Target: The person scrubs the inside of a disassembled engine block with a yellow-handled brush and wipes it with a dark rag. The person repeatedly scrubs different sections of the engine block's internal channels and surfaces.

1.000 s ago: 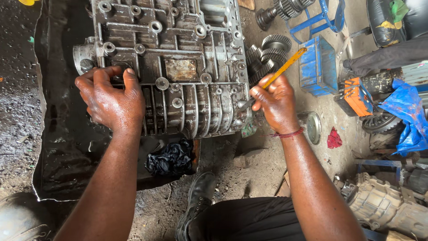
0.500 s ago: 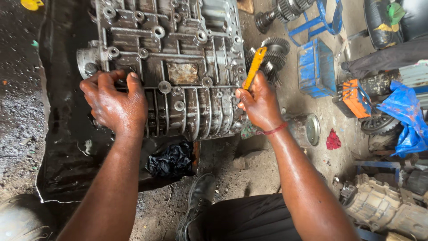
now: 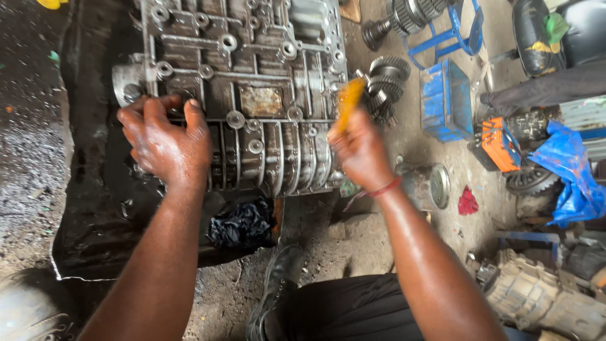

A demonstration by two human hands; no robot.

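Gearbox casing (image 3: pixel 252 95): large ribbed cast-metal housing with many bolt bosses, lying flat on a dark, oily sheet (image 3: pixel 95 215) on the dirt floor, directly ahead of the person. Judged heavy and rigid; the surface looks greasy, so likely slick under bare skin. Best purchase is probably on the outer flange edges or the raised ribs, not the flat faces.

Left hand (image 3: pixel 165 142): palm down on the casing's left part, fingers spread and curled over a boss near the round port; pressing or bracing, nothing held.

Right hand (image 3: pixel 361 151): fingers closed around a yellow-handled tool (image 3: pixel 349 101), blurred by motion, held at the casing's right edge. The tip is not visible; tool type uncertain, possibly a screwdriver. The handle is light and stiff and is easily held in a fist.

Surroundings: a black rag (image 3: pixel 243 224) lies just below the casing. Loose gear clusters (image 3: pixel 385 82) sit just right of it, a blue metal box (image 3: pixel 445 101) beyond them. A round metal can (image 3: pixel 429 186) lies near the right wrist. Another gearbox housing (image 3: pixel 536 297) sits at lower right.
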